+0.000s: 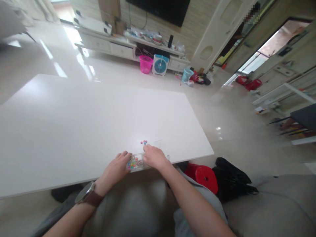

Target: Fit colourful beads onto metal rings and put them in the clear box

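A small clear box (135, 162) with colourful beads and rings lies at the near edge of the white table (103, 121). My left hand (118, 166) grips the left side of this box, its fingers bent against the wall. Over the box's right end is my right hand (153, 156), its fingers curled together near the tabletop; whatever is between them is too small to make out. Just beyond those fingertips sits a little group of pink, red and blue beads (144, 142). A small clear round piece (168, 157) rests right of my right hand.
A red stool (203, 177) and a black bag (232, 176) stand right of the table's near edge. Past the table, a pink basket (146, 64), a blue and white fan (160, 65) and a light blue basket (187, 74) are on the floor by a low cabinet (120, 50).
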Demonstrator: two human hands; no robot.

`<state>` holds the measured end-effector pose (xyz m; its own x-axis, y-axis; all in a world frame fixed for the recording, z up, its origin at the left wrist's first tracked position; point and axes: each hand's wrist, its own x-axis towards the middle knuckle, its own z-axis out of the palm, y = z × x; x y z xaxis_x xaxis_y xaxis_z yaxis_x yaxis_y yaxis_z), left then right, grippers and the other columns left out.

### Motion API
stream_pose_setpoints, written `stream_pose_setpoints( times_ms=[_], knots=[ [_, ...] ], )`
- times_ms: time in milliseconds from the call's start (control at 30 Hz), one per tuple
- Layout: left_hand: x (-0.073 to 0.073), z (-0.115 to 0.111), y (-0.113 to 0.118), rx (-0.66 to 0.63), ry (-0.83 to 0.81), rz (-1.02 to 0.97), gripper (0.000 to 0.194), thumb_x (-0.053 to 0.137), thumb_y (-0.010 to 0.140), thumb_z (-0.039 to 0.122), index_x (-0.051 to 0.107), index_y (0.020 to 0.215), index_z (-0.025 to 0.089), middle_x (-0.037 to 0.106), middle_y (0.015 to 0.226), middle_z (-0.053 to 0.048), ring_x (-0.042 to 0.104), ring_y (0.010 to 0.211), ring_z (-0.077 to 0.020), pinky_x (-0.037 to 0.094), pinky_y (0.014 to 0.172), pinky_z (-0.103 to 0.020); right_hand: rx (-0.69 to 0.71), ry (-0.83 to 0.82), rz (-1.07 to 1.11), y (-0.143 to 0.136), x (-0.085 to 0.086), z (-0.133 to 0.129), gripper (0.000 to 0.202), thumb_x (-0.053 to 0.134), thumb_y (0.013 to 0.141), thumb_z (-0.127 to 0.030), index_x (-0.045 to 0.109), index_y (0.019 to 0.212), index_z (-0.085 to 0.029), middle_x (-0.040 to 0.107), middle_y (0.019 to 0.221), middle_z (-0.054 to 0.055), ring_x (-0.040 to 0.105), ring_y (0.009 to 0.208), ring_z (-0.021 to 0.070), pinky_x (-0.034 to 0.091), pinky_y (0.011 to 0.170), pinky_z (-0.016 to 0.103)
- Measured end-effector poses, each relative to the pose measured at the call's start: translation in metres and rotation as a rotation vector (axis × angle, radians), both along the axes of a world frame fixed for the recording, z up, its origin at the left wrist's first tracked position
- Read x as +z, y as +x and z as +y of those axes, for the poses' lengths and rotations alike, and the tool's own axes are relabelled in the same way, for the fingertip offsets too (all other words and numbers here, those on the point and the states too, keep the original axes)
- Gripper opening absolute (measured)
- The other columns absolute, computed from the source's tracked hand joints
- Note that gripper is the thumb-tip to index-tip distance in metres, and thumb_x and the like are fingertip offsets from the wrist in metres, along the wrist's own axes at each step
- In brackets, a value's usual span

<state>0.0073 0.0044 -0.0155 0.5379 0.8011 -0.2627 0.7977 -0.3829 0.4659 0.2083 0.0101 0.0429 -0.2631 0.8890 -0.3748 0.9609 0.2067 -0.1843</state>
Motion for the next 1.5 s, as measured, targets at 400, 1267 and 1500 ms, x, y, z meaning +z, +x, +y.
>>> stream_pose_setpoints(
  times_ms=[400, 1267, 1500],
  knots=[
    [0.001, -0.003, -0.002, 0.009, 0.037, -0.019, 0.040, 0.057, 0.075, 0.011, 0.054, 0.114, 0.019, 0.056, 0.114, -0.008, 0.051, 0.105, -0.0243, 0.044, 0.092, -0.035, -0.033, -0.042, -0.048, 0.010, -0.024, 0.006, 0.025, 0.042, 0.093, -0.012, 0.062, 0.109, -0.016, 0.066, 0.110, 0.012, 0.065, 0.097, 0.0205, 0.047, 0.080, 0.029],
    [0.011, -0.006, 0.003, 0.037, -0.028, 0.019, 0.033, 0.059, 0.078, 0.012, 0.050, 0.109, 0.022, 0.053, 0.117, -0.008, 0.050, 0.108, -0.0241, 0.045, 0.092, -0.038, -0.014, -0.031, 0.116, -0.020, -0.020, 0.008, 0.015, 0.053, 0.091, -0.016, 0.066, 0.097, -0.018, 0.070, 0.093, 0.008, 0.064, 0.091, 0.0183, 0.042, 0.077, 0.025],
    [0.014, -0.008, 0.005, 0.032, 0.000, 0.033, 0.029, 0.059, 0.079, 0.014, 0.049, 0.105, 0.021, 0.053, 0.114, -0.008, 0.050, 0.104, -0.0237, 0.046, 0.089, -0.036, -0.031, -0.034, 0.073, -0.030, -0.018, 0.008, 0.021, 0.050, 0.089, -0.012, 0.068, 0.101, -0.017, 0.072, 0.098, 0.012, 0.067, 0.092, 0.0207, 0.044, 0.078, 0.027]
  ],
)
